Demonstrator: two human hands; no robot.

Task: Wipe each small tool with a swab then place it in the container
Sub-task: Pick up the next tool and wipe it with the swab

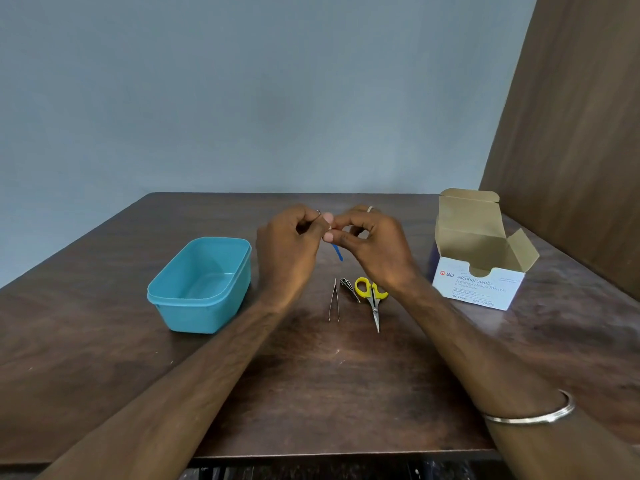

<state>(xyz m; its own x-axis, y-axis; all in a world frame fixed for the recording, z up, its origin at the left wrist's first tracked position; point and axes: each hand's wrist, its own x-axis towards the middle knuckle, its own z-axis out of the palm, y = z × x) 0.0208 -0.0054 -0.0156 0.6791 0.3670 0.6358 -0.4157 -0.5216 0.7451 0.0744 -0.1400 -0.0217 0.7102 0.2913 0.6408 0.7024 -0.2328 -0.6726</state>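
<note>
The wooden table (104,341) carries the teal container (199,285) at left, well apart from the open swab box (479,285) at right. Both hands meet above the middle: the left hand (289,251) and right hand (375,249) pinch something small and white, probably a swab packet (329,227), between curled fingertips, with a blue strip (337,251) hanging below. Nearer the person lie scissors (374,301), blades pointing toward the person, tweezers (334,299) likewise lengthwise, and a nail clipper (349,289), closest to the right hand

"BD Alcohol Swabs", "Isopropyl Alcohol 70%", "100 Units" on the open white box (479,285).
</note>
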